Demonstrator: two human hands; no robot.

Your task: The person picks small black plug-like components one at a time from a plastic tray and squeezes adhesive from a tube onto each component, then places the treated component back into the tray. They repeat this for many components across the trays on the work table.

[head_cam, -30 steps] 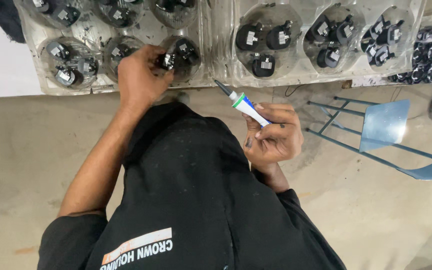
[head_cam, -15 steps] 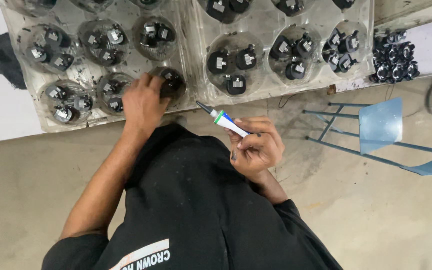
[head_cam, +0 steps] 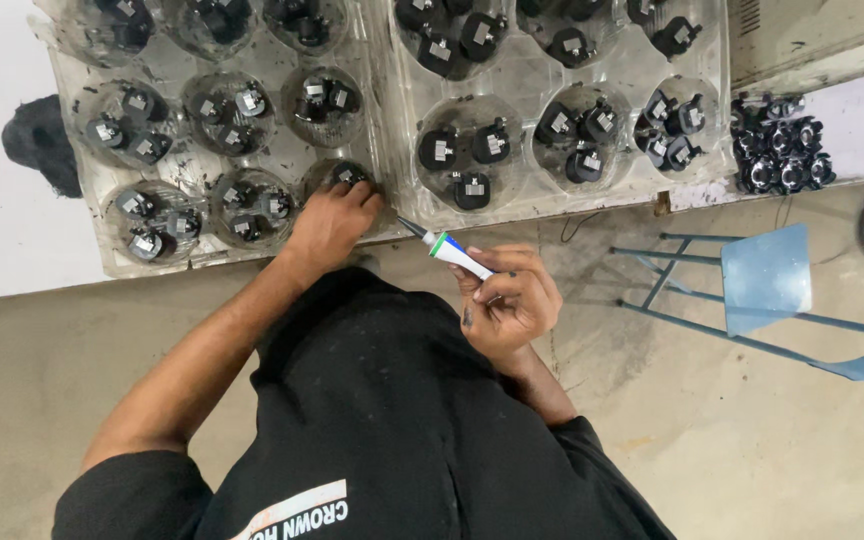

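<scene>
Two hands: the left hand [head_cam: 330,222] reaches into a clear plastic tray [head_cam: 87,240] on the white table [head_cam: 2,240]; the right hand [head_cam: 508,305] holds a marker pen [head_cam: 449,249] off the table's edge.
Left fingers: curled down over a small black part [head_cam: 347,174] in the tray's near cup; whether they have closed on it I cannot tell.
Right fingers: clamped on the pen's white barrel, dark tip pointing up-left toward the trays.
Handling, part: likely light, rigid moulded plastic, small enough to pinch by its sides; the tray looks thin and flexible.
Handling, pen: light and stiff, best held mid-barrel.
Change: since a second ago the view has shifted, showing more of the left tray; the left hand stays at that cup and the pen remains raised.
Nearby: a blue chair [head_cam: 764,290] stands on the floor.
</scene>
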